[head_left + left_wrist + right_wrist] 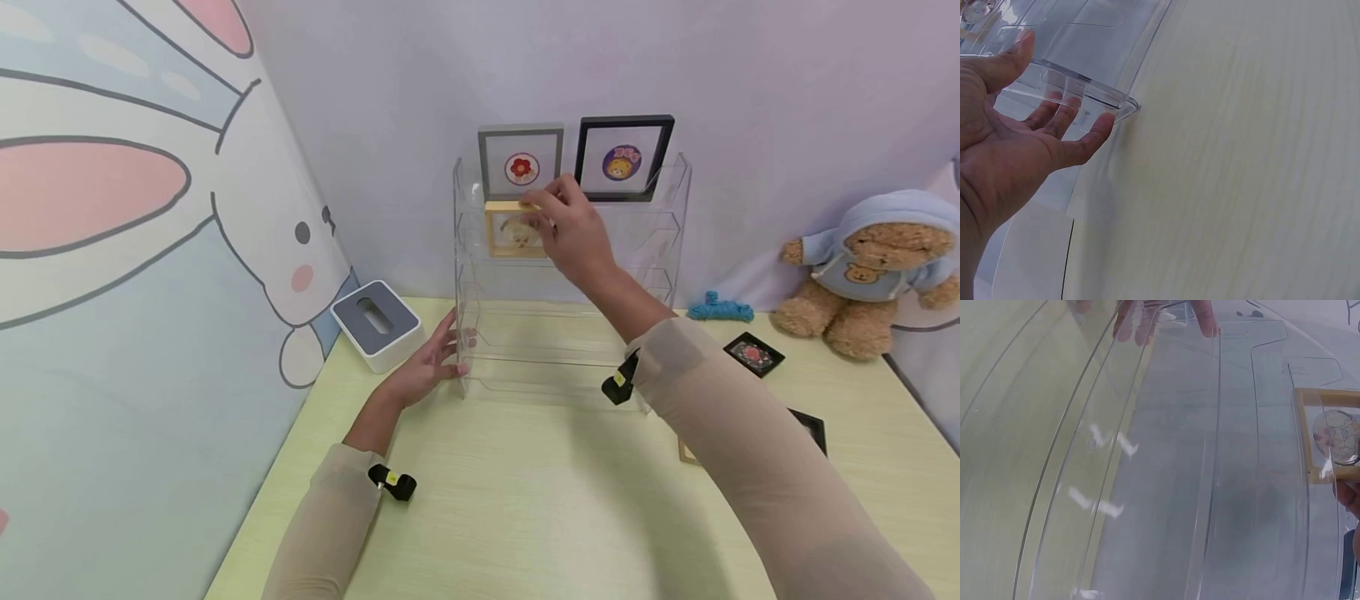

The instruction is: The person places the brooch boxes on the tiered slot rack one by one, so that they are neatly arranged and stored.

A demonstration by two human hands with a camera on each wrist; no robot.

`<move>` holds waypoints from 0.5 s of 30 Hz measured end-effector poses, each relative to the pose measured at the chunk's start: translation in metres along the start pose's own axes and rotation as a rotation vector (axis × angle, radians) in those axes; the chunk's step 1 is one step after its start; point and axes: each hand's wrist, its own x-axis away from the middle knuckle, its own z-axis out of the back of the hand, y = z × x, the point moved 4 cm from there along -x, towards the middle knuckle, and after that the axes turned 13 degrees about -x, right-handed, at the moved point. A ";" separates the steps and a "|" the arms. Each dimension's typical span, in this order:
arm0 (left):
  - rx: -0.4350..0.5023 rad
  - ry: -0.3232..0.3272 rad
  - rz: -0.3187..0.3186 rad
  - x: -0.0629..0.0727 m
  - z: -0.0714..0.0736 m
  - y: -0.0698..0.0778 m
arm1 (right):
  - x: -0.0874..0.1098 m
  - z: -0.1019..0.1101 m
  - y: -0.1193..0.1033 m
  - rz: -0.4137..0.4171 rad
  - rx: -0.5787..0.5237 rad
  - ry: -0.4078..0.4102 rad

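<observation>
A clear acrylic tiered display rack [555, 333] stands on the table against the wall. My left hand [426, 367] holds its left side low down; in the left wrist view the thumb and fingers [1066, 115] lie around the panel's edge. With my right hand [573, 229] I pinch a light wooden frame [497, 233] by its right side, at the second tier from the top. Inside this frame is a round badge [1337, 436], partly covered by my fingers in the head view. On the top tier sit a grey frame [486, 162] with a red flower badge and a black frame [587, 158] with a bear badge.
Left of the rack is a white box with a grey top [390, 321]. To the right lie a small black frame [753, 354], another black frame [813, 429] and a wooden frame [686, 452] partly under my forearm. A blue cord bundle [720, 308] and a teddy bear [862, 283] are behind.
</observation>
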 end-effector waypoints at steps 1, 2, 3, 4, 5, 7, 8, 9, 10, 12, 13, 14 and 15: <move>0.000 0.000 -0.003 0.000 0.000 0.000 | 0.000 0.000 0.000 0.000 -0.003 0.001; 0.000 -0.001 -0.005 0.000 0.000 0.000 | 0.000 0.000 -0.001 0.000 -0.004 0.001; -0.002 -0.002 -0.007 0.001 0.001 0.000 | 0.000 0.000 -0.001 0.002 -0.001 0.000; -0.003 -0.002 -0.008 0.001 0.001 0.001 | 0.000 0.001 -0.001 0.004 0.003 -0.002; -0.006 -0.002 -0.008 0.001 0.001 0.000 | 0.001 0.002 -0.002 0.008 0.008 -0.005; -0.010 0.000 -0.009 0.001 0.001 0.000 | 0.002 0.004 -0.001 0.017 0.026 -0.010; -0.010 0.001 -0.006 0.001 0.001 0.000 | 0.003 0.006 -0.001 0.022 0.034 -0.012; -0.014 0.003 -0.003 0.001 0.001 0.000 | 0.005 0.008 0.000 0.025 0.043 -0.011; -0.016 0.005 0.000 0.001 0.001 -0.001 | 0.007 0.011 0.000 0.030 0.049 -0.009; -0.018 0.005 0.002 0.000 0.001 -0.001 | 0.011 0.018 0.002 0.041 0.056 -0.003; -0.019 0.004 0.005 0.000 0.001 -0.001 | 0.014 0.023 0.003 0.050 0.059 0.001; -0.021 0.004 0.006 0.000 0.001 -0.001 | 0.017 0.027 0.003 0.061 0.059 0.006; -0.025 0.006 0.009 0.000 0.001 -0.002 | 0.019 0.032 0.004 0.075 0.062 0.010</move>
